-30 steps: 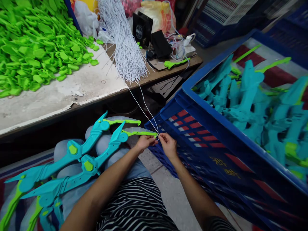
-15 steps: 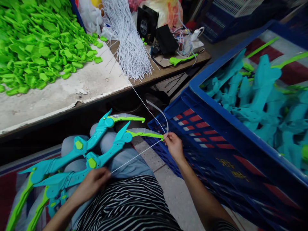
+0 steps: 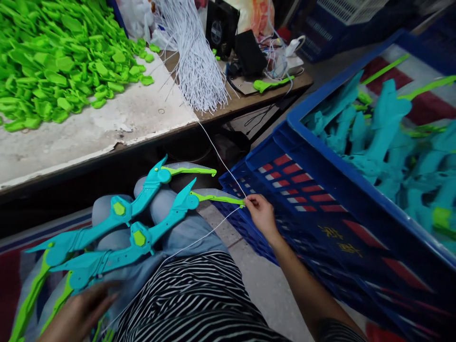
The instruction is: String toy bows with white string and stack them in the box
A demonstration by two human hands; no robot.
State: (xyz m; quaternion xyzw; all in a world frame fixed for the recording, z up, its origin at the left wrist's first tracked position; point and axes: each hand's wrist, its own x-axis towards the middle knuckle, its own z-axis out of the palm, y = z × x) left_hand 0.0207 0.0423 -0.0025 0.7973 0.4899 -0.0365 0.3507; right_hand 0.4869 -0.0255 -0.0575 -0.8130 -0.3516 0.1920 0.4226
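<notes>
Left hand (image 3: 83,306) has moved farther left, blurred; I cannot tell its grip. So the white string (image 3: 199,239), now slacker, runs beside the nearer toy bow (image 3: 164,228) on the lap (image 3: 195,229) to its green tip (image 3: 241,202), where the right hand (image 3: 262,214) pinches it.

the turquoise frames (image 3: 167,221) look like smooth moulded plastic with a soft gloss, their lime arms (image 3: 221,198) plastic too, beside shiny clear film (image 3: 215,192). the white cord (image 3: 228,170) looks matt and textile. i see denim trousers (image 3: 192,232) and a striped cloth top (image 3: 199,289), a pale counter (image 3: 85,142) with a matt, scuffed face and rough, chipped edge, and a blue plastic crate (image 3: 335,167) with a sheen along its rim.
</notes>
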